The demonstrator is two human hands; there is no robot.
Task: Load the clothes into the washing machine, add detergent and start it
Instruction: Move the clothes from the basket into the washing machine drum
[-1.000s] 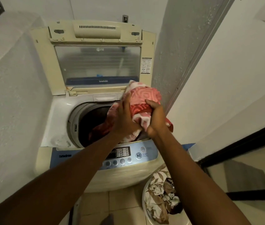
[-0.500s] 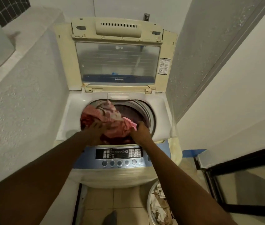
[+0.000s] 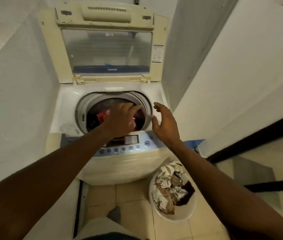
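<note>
I am holding my left hand point(image 3: 120, 121) over the mouth of the drum point(image 3: 83, 110) of the washing machine point(image 3: 120, 163), with the fingers spread out flat and nothing in them. My right hand point(image 3: 165, 124) is hanging just beside the right edge of the drum, above the control panel point(image 3: 130, 144), also with loose fingers and gripping nothing. The red and pink cloth point(image 3: 103, 116) is lying down inside the drum, partly hidden under my left hand. The lid point(image 3: 106, 49) is standing up open behind the drum. More clothes point(image 3: 170, 189), brown and white, are sitting in the white basket point(image 3: 177, 216) on the tiled floor point(image 3: 133, 203), near the front right of the machine.
</note>
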